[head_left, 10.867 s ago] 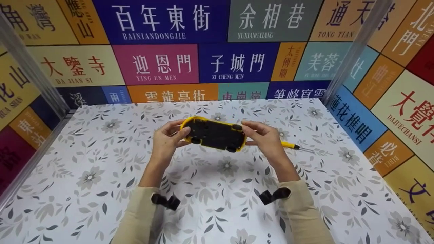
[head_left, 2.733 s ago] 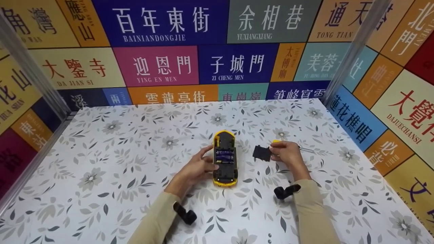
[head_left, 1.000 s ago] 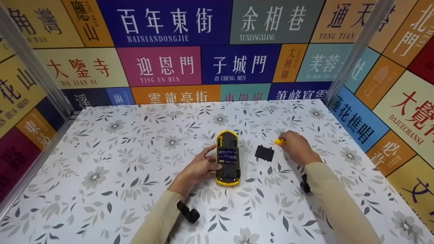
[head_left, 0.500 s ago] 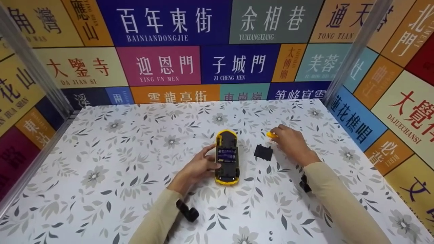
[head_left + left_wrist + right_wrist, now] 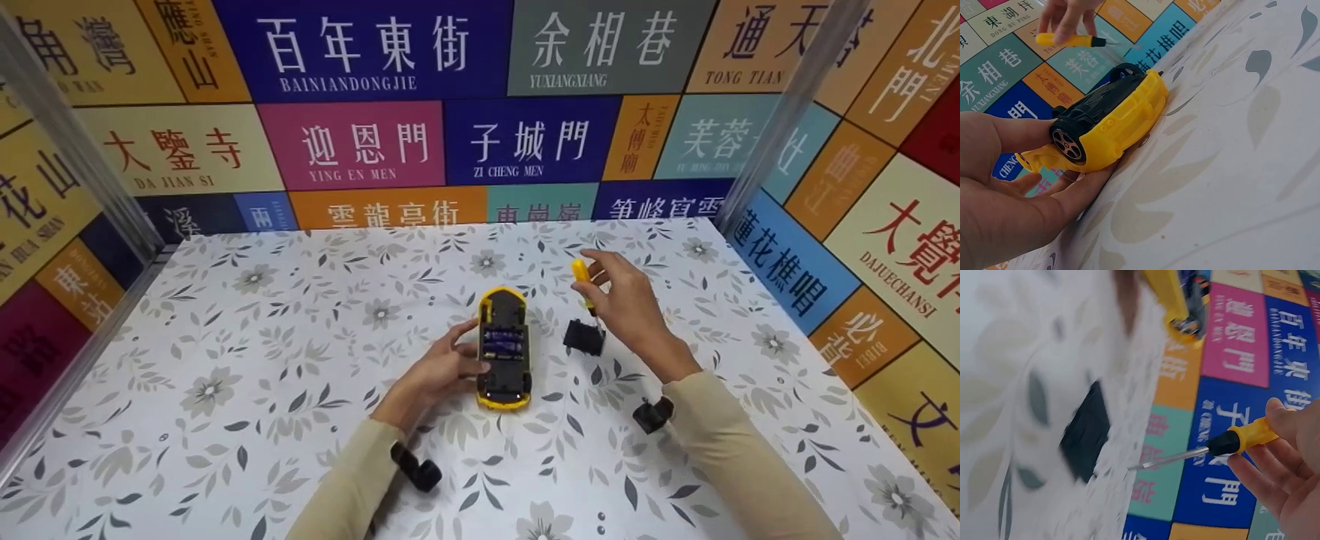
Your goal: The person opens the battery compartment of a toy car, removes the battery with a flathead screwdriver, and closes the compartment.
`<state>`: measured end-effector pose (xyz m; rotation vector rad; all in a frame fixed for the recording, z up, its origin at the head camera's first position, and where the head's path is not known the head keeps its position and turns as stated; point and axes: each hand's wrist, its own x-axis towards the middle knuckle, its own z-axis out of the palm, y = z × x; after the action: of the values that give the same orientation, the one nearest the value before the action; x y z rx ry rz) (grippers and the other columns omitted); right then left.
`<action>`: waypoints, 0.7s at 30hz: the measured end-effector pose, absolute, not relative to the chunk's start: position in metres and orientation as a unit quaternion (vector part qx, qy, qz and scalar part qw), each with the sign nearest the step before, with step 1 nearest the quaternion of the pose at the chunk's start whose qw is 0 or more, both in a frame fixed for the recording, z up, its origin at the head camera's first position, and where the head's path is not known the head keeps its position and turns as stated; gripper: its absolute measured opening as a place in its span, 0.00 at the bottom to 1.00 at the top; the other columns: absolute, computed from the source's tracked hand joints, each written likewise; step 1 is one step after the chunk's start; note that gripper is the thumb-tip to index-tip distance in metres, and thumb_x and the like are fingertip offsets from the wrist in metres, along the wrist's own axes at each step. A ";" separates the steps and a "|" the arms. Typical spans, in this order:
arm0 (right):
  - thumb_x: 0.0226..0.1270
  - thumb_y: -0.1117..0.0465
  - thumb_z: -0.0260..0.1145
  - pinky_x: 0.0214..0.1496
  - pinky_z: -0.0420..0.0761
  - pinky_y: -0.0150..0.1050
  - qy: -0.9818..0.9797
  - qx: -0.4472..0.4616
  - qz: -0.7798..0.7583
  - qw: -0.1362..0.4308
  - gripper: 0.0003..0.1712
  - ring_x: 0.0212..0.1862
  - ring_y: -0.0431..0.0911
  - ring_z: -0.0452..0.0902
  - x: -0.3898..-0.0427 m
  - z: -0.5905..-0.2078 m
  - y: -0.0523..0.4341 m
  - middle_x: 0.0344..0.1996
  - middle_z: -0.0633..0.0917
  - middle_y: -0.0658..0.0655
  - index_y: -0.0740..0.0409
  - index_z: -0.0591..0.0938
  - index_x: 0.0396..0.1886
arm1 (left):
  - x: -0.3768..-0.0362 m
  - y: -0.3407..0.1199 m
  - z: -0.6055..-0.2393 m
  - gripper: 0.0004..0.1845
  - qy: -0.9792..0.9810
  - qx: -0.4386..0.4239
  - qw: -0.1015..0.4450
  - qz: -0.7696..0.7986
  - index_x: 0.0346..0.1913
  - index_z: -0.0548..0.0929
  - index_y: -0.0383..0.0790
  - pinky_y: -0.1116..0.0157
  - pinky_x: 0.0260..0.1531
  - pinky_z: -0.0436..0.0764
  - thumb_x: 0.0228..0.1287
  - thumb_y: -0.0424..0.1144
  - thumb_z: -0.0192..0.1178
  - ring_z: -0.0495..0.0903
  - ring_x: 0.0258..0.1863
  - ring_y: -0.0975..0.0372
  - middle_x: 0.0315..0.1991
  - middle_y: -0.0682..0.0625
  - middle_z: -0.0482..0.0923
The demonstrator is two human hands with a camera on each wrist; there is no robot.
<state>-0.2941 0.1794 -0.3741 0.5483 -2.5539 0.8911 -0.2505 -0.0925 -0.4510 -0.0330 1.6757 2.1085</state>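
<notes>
A yellow toy car (image 5: 504, 375) lies wheels up on the table, its black underside showing and its battery compartment (image 5: 502, 343) uncovered with batteries inside. My left hand (image 5: 442, 367) grips the car along its left side; in the left wrist view the thumb and fingers (image 5: 1081, 194) hold the yellow body. My right hand (image 5: 626, 300) holds a screwdriver (image 5: 580, 274) by its yellow handle, the metal shaft pointing down. In the right wrist view the screwdriver's tip is apart from the black battery cover (image 5: 1088, 433). That cover lies flat on the table, right of the car.
A white tablecloth (image 5: 300, 337) with grey flowers and leaves spans the table. Colourful panels with Chinese lettering (image 5: 349, 142) stand behind and at both sides. Clear upright posts (image 5: 780, 112) mark the corners. A black wrist camera (image 5: 416, 466) sits on the left sleeve.
Earlier both hands held the car up; it was then set down and the cover laid beside it. The right hand has since picked up the screwdriver and turned it upright, handle up.
</notes>
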 end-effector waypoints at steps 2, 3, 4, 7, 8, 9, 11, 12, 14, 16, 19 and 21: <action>0.68 0.61 0.69 0.45 0.86 0.49 -0.898 0.187 0.348 0.195 0.28 0.46 0.55 0.83 -0.289 -0.370 0.174 0.46 0.83 0.63 0.61 0.75 0.66 | -0.250 -0.092 -0.451 0.47 0.603 -0.012 0.224 0.766 0.80 0.52 0.49 0.51 0.56 0.84 0.61 0.19 0.56 0.84 0.50 0.52 0.67 0.33 0.71; 0.68 0.61 0.69 0.44 0.86 0.46 -0.893 0.182 0.361 0.198 0.28 0.46 0.54 0.83 -0.287 -0.368 0.172 0.46 0.83 0.63 0.61 0.75 0.66 | -0.250 -0.092 -0.450 0.47 0.603 -0.012 0.224 0.766 0.80 0.52 0.49 0.51 0.56 0.84 0.61 0.19 0.56 0.84 0.50 0.52 0.67 0.33 0.71; 0.68 0.61 0.68 0.43 0.86 0.43 -0.887 0.177 0.375 0.203 0.27 0.46 0.54 0.83 -0.285 -0.367 0.169 0.46 0.83 0.63 0.60 0.76 0.66 | -0.250 -0.092 -0.450 0.47 0.603 -0.012 0.224 0.765 0.80 0.52 0.49 0.51 0.56 0.84 0.61 0.19 0.56 0.84 0.50 0.52 0.67 0.33 0.71; 0.69 0.62 0.67 0.39 0.83 0.30 -0.869 0.161 0.415 0.215 0.25 0.44 0.52 0.83 -0.280 -0.365 0.163 0.46 0.83 0.62 0.61 0.76 0.65 | -0.250 -0.092 -0.450 0.47 0.603 -0.013 0.225 0.766 0.80 0.52 0.49 0.50 0.56 0.84 0.61 0.19 0.56 0.84 0.50 0.51 0.68 0.33 0.70; 0.70 0.62 0.67 0.39 0.82 0.27 -0.863 0.156 0.430 0.216 0.25 0.44 0.51 0.83 -0.279 -0.365 0.161 0.47 0.83 0.62 0.61 0.76 0.65 | -0.250 -0.092 -0.450 0.47 0.602 -0.013 0.225 0.766 0.80 0.52 0.49 0.50 0.56 0.84 0.61 0.19 0.56 0.84 0.50 0.51 0.68 0.33 0.70; 0.70 0.62 0.66 0.38 0.81 0.24 -0.856 0.152 0.444 0.217 0.25 0.43 0.51 0.83 -0.277 -0.365 0.159 0.47 0.83 0.62 0.61 0.76 0.66 | -0.250 -0.092 -0.450 0.47 0.602 -0.013 0.226 0.766 0.80 0.52 0.49 0.50 0.56 0.84 0.61 0.18 0.56 0.85 0.50 0.51 0.68 0.33 0.70; 0.71 0.63 0.66 0.38 0.83 0.24 -0.841 0.147 0.475 0.212 0.26 0.43 0.49 0.83 -0.275 -0.366 0.156 0.48 0.82 0.62 0.61 0.74 0.66 | -0.250 -0.092 -0.450 0.47 0.599 -0.013 0.226 0.768 0.80 0.52 0.48 0.49 0.57 0.83 0.60 0.18 0.56 0.85 0.50 0.51 0.68 0.33 0.70; 0.71 0.64 0.65 0.39 0.85 0.25 -0.835 0.144 0.489 0.209 0.26 0.43 0.49 0.82 -0.273 -0.366 0.155 0.48 0.82 0.62 0.60 0.74 0.67 | -0.250 -0.092 -0.450 0.47 0.598 -0.013 0.226 0.769 0.80 0.52 0.48 0.49 0.57 0.83 0.60 0.18 0.56 0.85 0.50 0.51 0.68 0.33 0.70; 0.72 0.65 0.64 0.41 0.88 0.31 -0.823 0.140 0.513 0.201 0.26 0.44 0.47 0.82 -0.271 -0.368 0.152 0.49 0.81 0.61 0.60 0.72 0.68 | -0.250 -0.092 -0.451 0.47 0.599 -0.013 0.225 0.769 0.80 0.52 0.48 0.49 0.56 0.83 0.60 0.18 0.56 0.84 0.49 0.51 0.67 0.32 0.71; 0.72 0.66 0.63 0.43 0.89 0.37 -0.811 0.135 0.536 0.193 0.26 0.45 0.47 0.82 -0.270 -0.370 0.149 0.50 0.80 0.61 0.60 0.72 0.68 | -0.250 -0.093 -0.451 0.47 0.605 -0.013 0.223 0.764 0.80 0.52 0.48 0.50 0.55 0.84 0.60 0.18 0.56 0.84 0.49 0.52 0.66 0.33 0.72; 0.72 0.67 0.63 0.45 0.89 0.40 -0.799 0.128 0.557 0.185 0.26 0.46 0.49 0.82 -0.270 -0.373 0.146 0.50 0.79 0.62 0.60 0.72 0.68 | -0.251 -0.093 -0.450 0.47 0.611 -0.015 0.222 0.760 0.79 0.53 0.48 0.51 0.54 0.85 0.60 0.19 0.57 0.84 0.49 0.52 0.64 0.34 0.73; 0.72 0.67 0.63 0.44 0.89 0.41 -0.793 0.123 0.569 0.179 0.26 0.46 0.50 0.83 -0.271 -0.375 0.144 0.50 0.79 0.62 0.60 0.73 0.68 | -0.251 -0.093 -0.450 0.47 0.613 -0.016 0.222 0.758 0.79 0.53 0.49 0.52 0.53 0.85 0.60 0.19 0.58 0.84 0.49 0.52 0.64 0.34 0.73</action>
<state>-0.2705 0.1438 -0.3753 0.3476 -2.2419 1.6083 -0.2509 -0.0934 -0.4499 -0.0430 1.6945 2.0930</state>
